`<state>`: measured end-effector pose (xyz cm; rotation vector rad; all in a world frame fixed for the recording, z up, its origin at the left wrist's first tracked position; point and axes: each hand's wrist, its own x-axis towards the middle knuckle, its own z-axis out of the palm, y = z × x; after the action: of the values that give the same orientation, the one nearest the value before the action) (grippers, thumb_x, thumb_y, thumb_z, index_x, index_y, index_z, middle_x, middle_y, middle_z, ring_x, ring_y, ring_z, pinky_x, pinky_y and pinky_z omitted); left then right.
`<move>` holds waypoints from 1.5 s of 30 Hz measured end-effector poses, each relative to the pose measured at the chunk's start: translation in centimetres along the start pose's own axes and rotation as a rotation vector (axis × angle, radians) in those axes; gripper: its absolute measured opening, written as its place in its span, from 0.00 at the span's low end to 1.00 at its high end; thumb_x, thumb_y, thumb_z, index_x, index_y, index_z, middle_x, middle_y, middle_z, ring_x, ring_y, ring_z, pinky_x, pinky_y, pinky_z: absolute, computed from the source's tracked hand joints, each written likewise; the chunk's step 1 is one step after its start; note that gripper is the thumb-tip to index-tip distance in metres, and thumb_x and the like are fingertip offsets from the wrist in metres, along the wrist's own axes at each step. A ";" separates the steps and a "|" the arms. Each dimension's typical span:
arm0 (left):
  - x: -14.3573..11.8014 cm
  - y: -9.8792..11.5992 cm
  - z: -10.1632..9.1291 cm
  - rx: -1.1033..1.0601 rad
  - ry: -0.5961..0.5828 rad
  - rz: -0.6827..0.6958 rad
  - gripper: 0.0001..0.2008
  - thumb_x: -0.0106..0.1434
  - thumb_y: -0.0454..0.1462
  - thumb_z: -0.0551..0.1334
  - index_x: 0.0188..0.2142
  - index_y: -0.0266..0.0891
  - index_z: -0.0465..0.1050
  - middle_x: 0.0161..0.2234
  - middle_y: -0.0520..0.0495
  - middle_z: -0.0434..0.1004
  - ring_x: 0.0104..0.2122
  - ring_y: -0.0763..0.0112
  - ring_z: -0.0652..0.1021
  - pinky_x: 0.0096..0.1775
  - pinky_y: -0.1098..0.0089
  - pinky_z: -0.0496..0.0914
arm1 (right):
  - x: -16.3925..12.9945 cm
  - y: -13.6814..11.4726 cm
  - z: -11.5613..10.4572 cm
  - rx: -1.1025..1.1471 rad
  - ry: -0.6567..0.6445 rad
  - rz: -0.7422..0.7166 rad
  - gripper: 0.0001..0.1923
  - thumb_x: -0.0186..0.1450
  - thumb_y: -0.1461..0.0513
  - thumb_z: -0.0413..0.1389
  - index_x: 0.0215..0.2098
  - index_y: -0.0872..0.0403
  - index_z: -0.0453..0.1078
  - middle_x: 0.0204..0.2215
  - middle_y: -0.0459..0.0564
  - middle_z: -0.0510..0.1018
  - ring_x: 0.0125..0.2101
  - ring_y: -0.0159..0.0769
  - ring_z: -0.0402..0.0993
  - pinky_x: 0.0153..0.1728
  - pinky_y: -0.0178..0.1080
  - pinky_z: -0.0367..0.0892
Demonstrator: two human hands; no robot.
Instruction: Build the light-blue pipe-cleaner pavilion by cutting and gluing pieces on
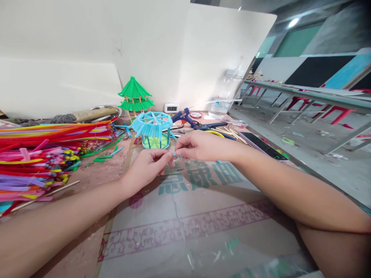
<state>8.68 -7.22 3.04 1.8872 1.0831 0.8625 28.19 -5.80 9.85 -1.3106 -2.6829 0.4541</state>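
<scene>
A flattened cardboard sheet printed with green characters and a red border [203, 216] is laid nearest on the table; above it, a short light-blue piece of pipe cleaner [174, 154] is pinched between the fingertips of the left hand [147, 168] and the right hand [199, 146], both closed on it from opposite ends; just beyond the hands, a small light-blue pipe-cleaner pavilion with a green base [152, 129] is stood upright; a heap of multicoloured pipe cleaners [43, 154] is spread to the left; a blue glue gun [184, 116] is laid behind; farther back, a green two-tier pipe-cleaner pavilion [135, 94] is placed before a white wall panel [162, 50].
</scene>
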 end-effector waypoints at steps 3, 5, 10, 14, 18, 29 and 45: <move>0.0 0.1 0.0 0.006 0.001 0.003 0.19 0.65 0.47 0.56 0.28 0.37 0.77 0.16 0.54 0.66 0.17 0.76 0.66 0.21 0.75 0.57 | -0.1 0.2 -0.1 0.023 -0.014 0.001 0.12 0.66 0.59 0.52 0.35 0.56 0.75 0.26 0.45 0.76 0.25 0.29 0.66 0.27 0.33 0.52; -0.1 0.2 0.0 0.018 0.002 0.002 0.19 0.65 0.47 0.56 0.28 0.36 0.77 0.16 0.54 0.66 0.17 0.76 0.66 0.21 0.75 0.57 | -0.1 0.4 -0.1 0.025 -0.034 -0.006 0.13 0.67 0.58 0.51 0.34 0.56 0.75 0.25 0.45 0.76 0.24 0.29 0.66 0.26 0.33 0.52; 0.0 0.0 0.0 0.019 0.001 -0.003 0.20 0.65 0.48 0.56 0.28 0.36 0.77 0.16 0.54 0.66 0.18 0.76 0.66 0.22 0.75 0.58 | 0.0 0.6 -0.2 -0.003 -0.088 -0.017 0.15 0.67 0.56 0.50 0.32 0.56 0.74 0.23 0.45 0.75 0.23 0.29 0.64 0.25 0.34 0.51; 0.0 -0.2 0.0 0.028 0.008 0.000 0.20 0.66 0.48 0.56 0.28 0.37 0.77 0.16 0.54 0.65 0.18 0.76 0.66 0.22 0.75 0.58 | -0.1 0.5 -0.4 0.005 -0.078 -0.022 0.15 0.67 0.57 0.50 0.30 0.56 0.73 0.22 0.46 0.74 0.23 0.29 0.63 0.25 0.34 0.51; 0.0 -0.2 0.0 0.041 0.009 0.001 0.20 0.66 0.48 0.56 0.28 0.37 0.77 0.16 0.54 0.66 0.18 0.75 0.66 0.22 0.75 0.58 | -0.1 0.5 -0.4 0.014 -0.075 -0.015 0.15 0.67 0.57 0.50 0.30 0.56 0.73 0.22 0.45 0.73 0.22 0.28 0.62 0.26 0.34 0.51; 0.2 0.0 0.1 0.014 0.023 -0.015 0.19 0.65 0.48 0.56 0.28 0.37 0.76 0.16 0.54 0.66 0.18 0.75 0.67 0.22 0.75 0.59 | -0.2 0.3 -0.5 -0.020 -0.036 -0.011 0.14 0.66 0.57 0.52 0.32 0.56 0.75 0.22 0.45 0.74 0.22 0.28 0.62 0.26 0.34 0.51; 0.0 0.5 0.1 0.003 0.028 -0.035 0.19 0.64 0.48 0.56 0.27 0.38 0.75 0.16 0.53 0.67 0.18 0.74 0.68 0.23 0.75 0.61 | -0.4 0.1 -1.2 0.041 -0.087 0.021 0.12 0.66 0.59 0.52 0.34 0.57 0.76 0.27 0.48 0.79 0.26 0.30 0.70 0.27 0.32 0.58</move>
<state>8.91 -7.45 3.41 1.8577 1.1316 0.8704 28.75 -5.81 10.94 -1.3390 -2.7162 0.5778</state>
